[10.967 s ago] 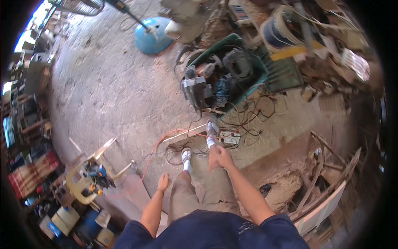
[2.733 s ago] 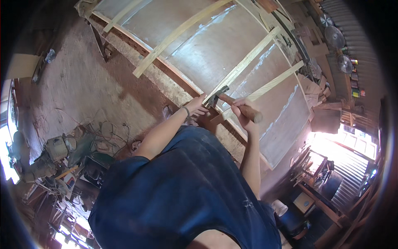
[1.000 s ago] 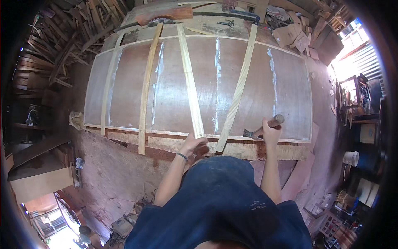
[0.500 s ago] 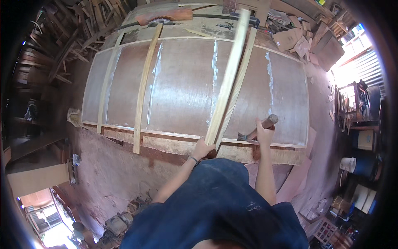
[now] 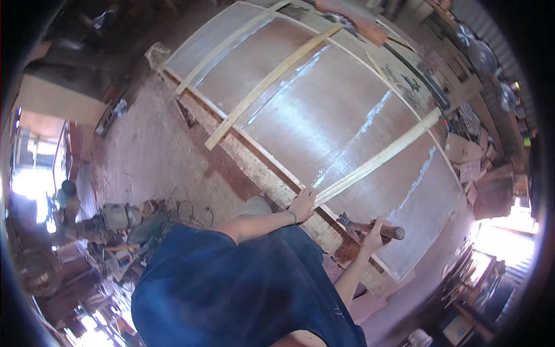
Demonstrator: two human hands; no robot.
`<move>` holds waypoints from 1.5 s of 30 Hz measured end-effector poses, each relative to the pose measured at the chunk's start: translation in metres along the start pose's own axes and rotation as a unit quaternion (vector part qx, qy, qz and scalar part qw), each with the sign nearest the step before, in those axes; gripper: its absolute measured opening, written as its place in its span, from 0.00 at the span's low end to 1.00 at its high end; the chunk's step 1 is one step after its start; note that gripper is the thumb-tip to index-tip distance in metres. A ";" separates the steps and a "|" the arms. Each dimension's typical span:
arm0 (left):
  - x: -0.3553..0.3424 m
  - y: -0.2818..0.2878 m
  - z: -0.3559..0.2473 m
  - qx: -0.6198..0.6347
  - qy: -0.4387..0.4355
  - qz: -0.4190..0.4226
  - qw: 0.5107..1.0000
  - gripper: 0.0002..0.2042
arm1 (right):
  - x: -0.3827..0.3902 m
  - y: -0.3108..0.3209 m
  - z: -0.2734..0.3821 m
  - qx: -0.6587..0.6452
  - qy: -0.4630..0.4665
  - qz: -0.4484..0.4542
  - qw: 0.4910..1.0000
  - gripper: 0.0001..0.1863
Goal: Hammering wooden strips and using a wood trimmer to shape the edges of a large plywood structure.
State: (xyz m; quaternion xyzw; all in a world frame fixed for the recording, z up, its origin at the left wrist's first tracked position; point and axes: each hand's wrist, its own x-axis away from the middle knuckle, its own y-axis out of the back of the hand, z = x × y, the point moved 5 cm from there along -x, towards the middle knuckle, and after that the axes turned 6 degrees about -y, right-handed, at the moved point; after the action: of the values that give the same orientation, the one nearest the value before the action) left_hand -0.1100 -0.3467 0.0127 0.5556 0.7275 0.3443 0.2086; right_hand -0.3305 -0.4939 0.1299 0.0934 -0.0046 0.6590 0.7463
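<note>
A wide brown panel (image 5: 289, 124) with a pale wooden frame lies on the bench in front of me, streaked with white glue-like lines. At its near edge my left hand (image 5: 303, 205) holds the near end of a pale wooden strip (image 5: 381, 157), which crosses the panel to the far edge. The second strip seen earlier beside it cannot be clearly told apart. Just to the right, my right hand (image 5: 376, 233) is wrapped round the wooden handle of a hammer (image 5: 394, 232). The hammer's head is over the panel's near edge, left of that hand.
Two more wooden strips, one nearer (image 5: 272, 87) and one farther left (image 5: 231, 47), lie across the panel. Beyond the far edge are a circular saw blade with an orange-brown board (image 5: 361, 26) and cardboard pieces (image 5: 462, 149). Machinery and scraps (image 5: 118, 217) lie on the floor at left.
The wooden strip in my left hand has come down from a raised slant onto the panel. My view has turned, so the panel appears tilted. The hammer stays in my right hand.
</note>
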 end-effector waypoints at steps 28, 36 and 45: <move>0.022 0.240 0.198 -0.016 0.094 0.005 0.995 0.45 | 0.203 -0.256 0.165 -0.147 0.148 0.168 0.963 0.07; 0.047 0.300 0.285 0.011 0.083 -0.285 0.955 0.40 | 0.239 -0.439 0.209 0.259 0.256 0.370 0.855 0.14; 0.105 0.312 0.381 0.124 0.221 -0.036 0.967 0.32 | 0.243 -0.505 0.140 0.203 0.390 0.441 0.783 0.12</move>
State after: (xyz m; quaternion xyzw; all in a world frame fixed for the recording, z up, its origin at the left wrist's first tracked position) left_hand 0.3276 -0.0988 -0.0081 0.4603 0.8123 0.3577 -0.0157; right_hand 0.2152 -0.3329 0.2318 -0.0342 0.3804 0.8818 0.2766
